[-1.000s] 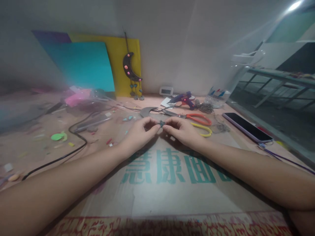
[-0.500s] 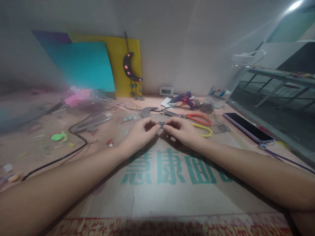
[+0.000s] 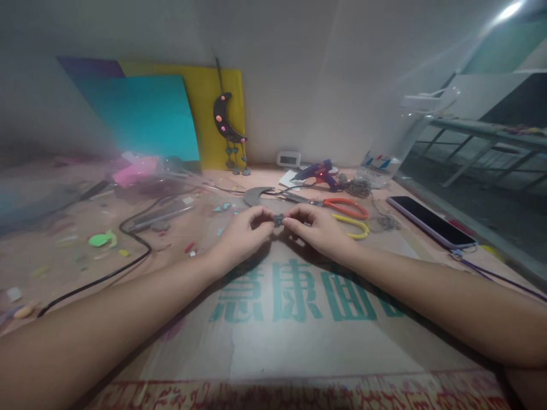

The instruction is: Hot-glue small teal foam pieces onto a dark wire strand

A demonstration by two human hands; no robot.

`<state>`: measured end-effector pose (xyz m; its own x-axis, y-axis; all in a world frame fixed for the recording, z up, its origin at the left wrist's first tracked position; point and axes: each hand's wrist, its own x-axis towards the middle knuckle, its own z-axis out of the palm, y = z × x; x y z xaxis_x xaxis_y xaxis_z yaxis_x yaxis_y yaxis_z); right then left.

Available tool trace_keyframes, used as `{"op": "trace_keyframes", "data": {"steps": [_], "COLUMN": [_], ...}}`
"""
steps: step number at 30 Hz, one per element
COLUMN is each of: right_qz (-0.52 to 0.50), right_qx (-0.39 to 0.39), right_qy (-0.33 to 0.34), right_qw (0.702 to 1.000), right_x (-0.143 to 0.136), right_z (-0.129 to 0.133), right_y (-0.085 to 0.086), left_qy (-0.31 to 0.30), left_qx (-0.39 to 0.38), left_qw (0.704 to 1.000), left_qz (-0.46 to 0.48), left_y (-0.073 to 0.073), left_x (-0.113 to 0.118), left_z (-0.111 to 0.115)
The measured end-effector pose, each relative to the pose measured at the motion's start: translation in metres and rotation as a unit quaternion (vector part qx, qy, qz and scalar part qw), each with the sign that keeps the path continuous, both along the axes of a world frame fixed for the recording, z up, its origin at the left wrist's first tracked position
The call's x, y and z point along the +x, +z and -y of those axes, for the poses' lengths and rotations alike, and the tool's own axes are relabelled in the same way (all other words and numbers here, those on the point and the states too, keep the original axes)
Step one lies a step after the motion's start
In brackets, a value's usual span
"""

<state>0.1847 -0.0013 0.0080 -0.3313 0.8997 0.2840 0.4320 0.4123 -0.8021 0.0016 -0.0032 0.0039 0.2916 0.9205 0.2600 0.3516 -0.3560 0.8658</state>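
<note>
Small lumpy grey-green piece (image 3: 278, 220), where is it exactly?

Up between the fingertips of both hands, over the far half of the pale cardboard sheet (image 3: 299, 347) printed with large green characters, which lies on the pinkish table (image 3: 171, 250)

And how are the hands set?

Narrow, the pair of them: the left hand (image 3: 250, 230) has thumb and forefinger pinched at one side of the piece, and the right hand (image 3: 314, 228) pinches it from the other side; its finer shape is too small to make out

What sits closest to them?

Just beyond the left hand, a flat grey crescent-shaped piece (image 3: 253, 197); just beyond the right, scissors with an orange loop handle (image 3: 348, 207), and next to those a yellow loop handle (image 3: 358, 225), partly hidden by that hand

Anything along the table's edges?

Near the far edge, a dark purple-blue glue gun (image 3: 319, 173) with a red light, and a small white box with a dark display (image 3: 289, 158). By the right edge, a black-screened phone in a lilac case (image 3: 429, 221)

And towards the left?

One thin black cable (image 3: 143, 242) winding past a flat bright-green scrap (image 3: 99, 240)
</note>
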Motion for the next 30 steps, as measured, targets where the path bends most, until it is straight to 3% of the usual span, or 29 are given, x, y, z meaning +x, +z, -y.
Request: {"op": "trace_keyframes", "data": {"steps": [12,24,30], "right_qz": [0.045,0.001,-0.01], "right_qx": [0.058,0.025,0.041], "right_qy": [-0.015,-0.025,-0.046], "right_qw": [0.997,0.999,0.998], "right_x": [-0.0025,-0.0001,-0.0007], "right_z": [0.0046,0.0031,0.0031], "right_y": [0.0063,0.0043,0.0039], "left_qy": [0.015,0.008,0.047], "left_qx": [0.038,0.002,0.055], "left_qw": [0.998,1.0,0.997], "left_qz": [-0.046,0.012,-0.017], "left_y": [0.0025,0.0012,0.0013], "left_x": [0.0011,0.0003,-0.0028], "left_z": [0.002,0.0007,0.0024]}}
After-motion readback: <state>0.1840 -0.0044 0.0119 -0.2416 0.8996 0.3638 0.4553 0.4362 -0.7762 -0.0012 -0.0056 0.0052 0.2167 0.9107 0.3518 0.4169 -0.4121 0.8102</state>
